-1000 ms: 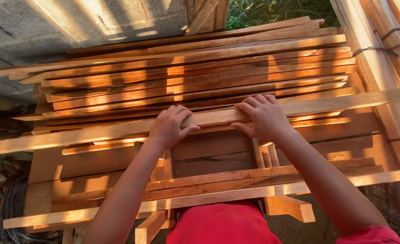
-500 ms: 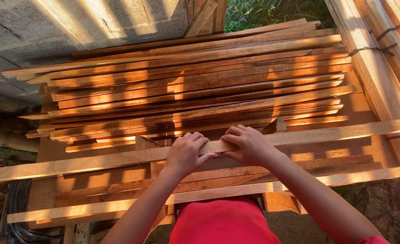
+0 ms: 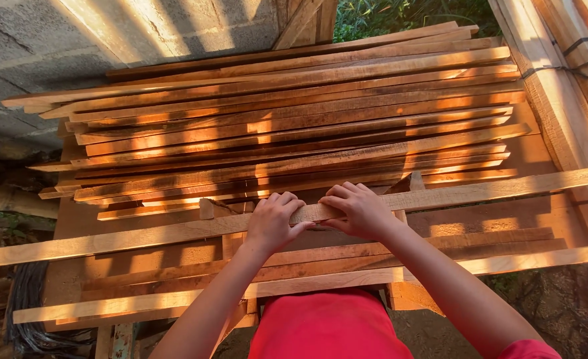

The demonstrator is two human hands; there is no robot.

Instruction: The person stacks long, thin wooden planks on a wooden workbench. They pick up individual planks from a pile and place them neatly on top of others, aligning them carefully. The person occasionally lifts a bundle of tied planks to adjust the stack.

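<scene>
Drawn nearer since before, both hands, left hand and right hand, clasp the long slat mid-length, seemingly for balance, grip closed.

The person wears a bright red shirt with short sleeves. The arms and both hands are bare.

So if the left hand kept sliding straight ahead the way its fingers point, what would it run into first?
Probably the near edge of the stacked wooden slats, just beyond the long slat that the left hand grips. A small gap seems to lie between them, though depth is hard to judge.
</scene>
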